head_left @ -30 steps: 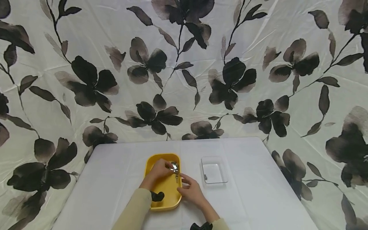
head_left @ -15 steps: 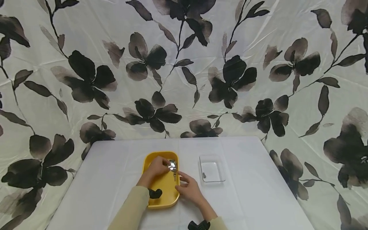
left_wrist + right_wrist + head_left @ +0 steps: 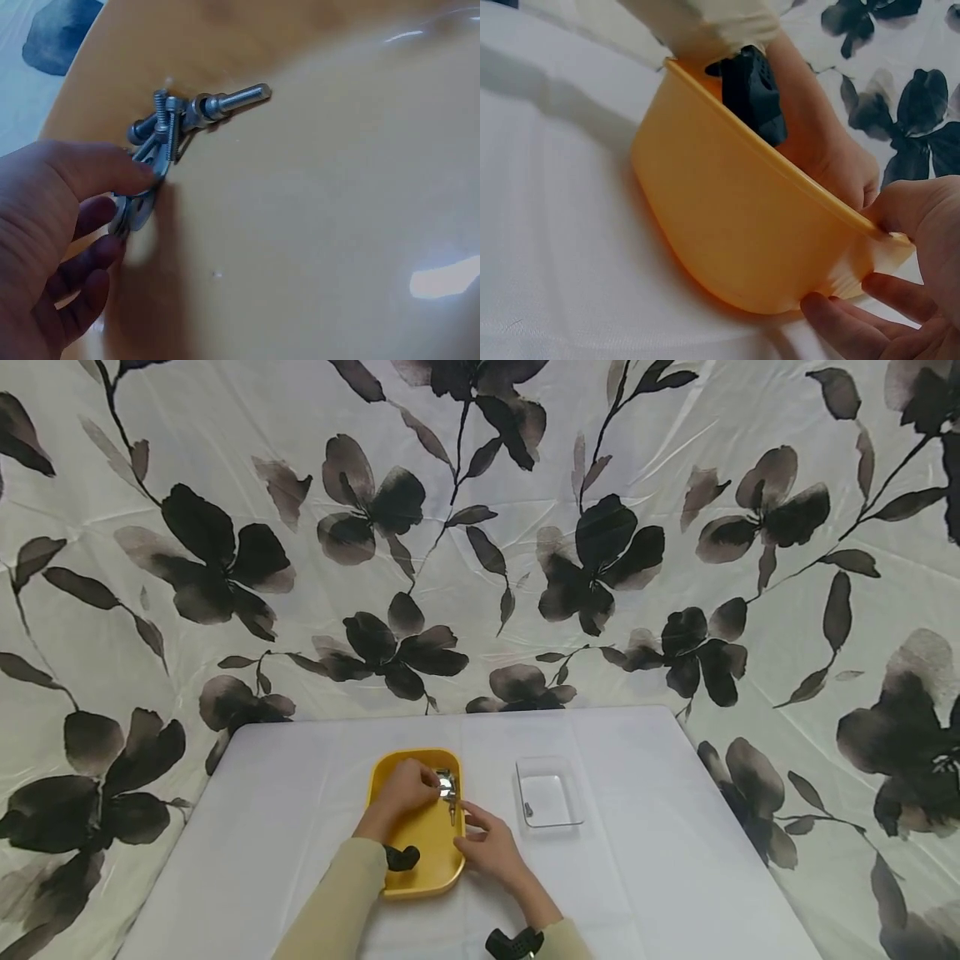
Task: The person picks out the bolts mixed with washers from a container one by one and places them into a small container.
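Barely any shift from the earlier frames — whole scene sits slightly lower and left in view, hands in the same poses over the tray; reads as the same pick in progress, nothing lifted clear yet.

White table [image 3: 300,810], floral sheet [image 3: 225,552] behind. Yellow tray [image 3: 427,860] at centre, clear plastic dish [image 3: 550,792] just right of it with one small bolt [image 3: 528,811] inside.

Left hand [image 3: 405,787] in the tray, thumb and fingers pinching a clump of metal hardware [image 3: 169,131] — bolts and washers, shiny steel, bunched against the tray's far right wall.

Right hand [image 3: 487,850] outside, gripping the tray's right rim, thumb on the lip, fingers curled under.
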